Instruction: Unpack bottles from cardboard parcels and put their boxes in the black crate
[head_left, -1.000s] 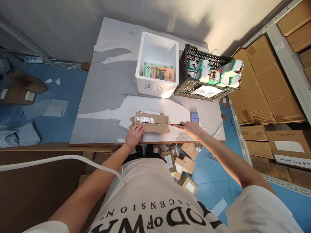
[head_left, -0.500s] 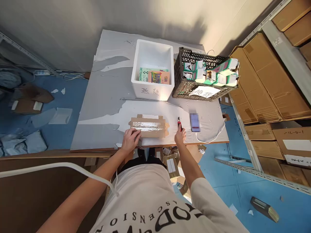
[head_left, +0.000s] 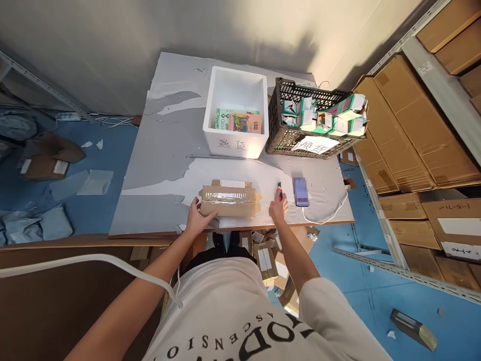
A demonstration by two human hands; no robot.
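Observation:
A flat brown cardboard box [head_left: 229,203] with shiny clear tape along its top lies near the table's front edge. My left hand [head_left: 197,219] grips its left end, thumb along the near side and fingers at the far left corner. To the right of the box, my right hand [head_left: 278,209] has its fingers around the rear of a red-and-black utility knife [head_left: 280,192], whose front end points away from me. The part of the handle under my fingers is hidden. A phone [head_left: 301,192] lies just right of that hand, with a white cable plugged in.
Behind the box stand a white foam bin [head_left: 236,146] holding colourful flat packs and a black plastic crate [head_left: 276,118] full of green-and-white cartons. Shelves with cardboard boxes [head_left: 408,120] rise on the right. A white cable [head_left: 93,257] crosses above my left arm.
My left hand has shifted from the box's top to its left end, with thumb and fingers spread wider. The knife has turned slightly in my right hand, and more of its handle shows.

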